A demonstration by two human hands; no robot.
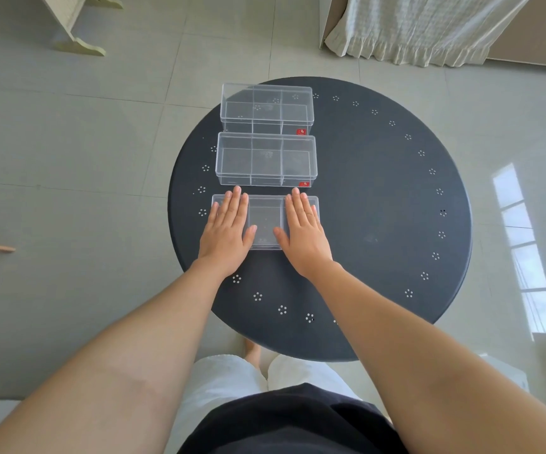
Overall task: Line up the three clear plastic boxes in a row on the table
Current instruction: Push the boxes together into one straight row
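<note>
The three clear plastic boxes sit in a column running away from the person on the left half of the round dark surface (379, 198): the far box (266, 108) near the rim, the middle box (266, 158) just beside it, and the near box (265, 221) a little apart from the middle one. The left hand (227, 229) and the right hand (301, 232) lie flat on the near box's lid, fingers (235, 204) stretched out and released, pressing down, not clasping anything.

The row looks close to done; the likely remaining step is nudging the near box into line. The risk is in the push. Smooth hard plastic on a smooth painted top probably slides easily, so an uneven press from one palm could skew the box, or it could bump the middle box and shove the others toward the far rim. The far box already stands close to that edge.

The boxes are rectangular, transparent, thin-walled, with inner dividers making three compartments and flat lids; two carry a small red label at a corner. The surface is matte, with clusters of small holes around its border.
</note>
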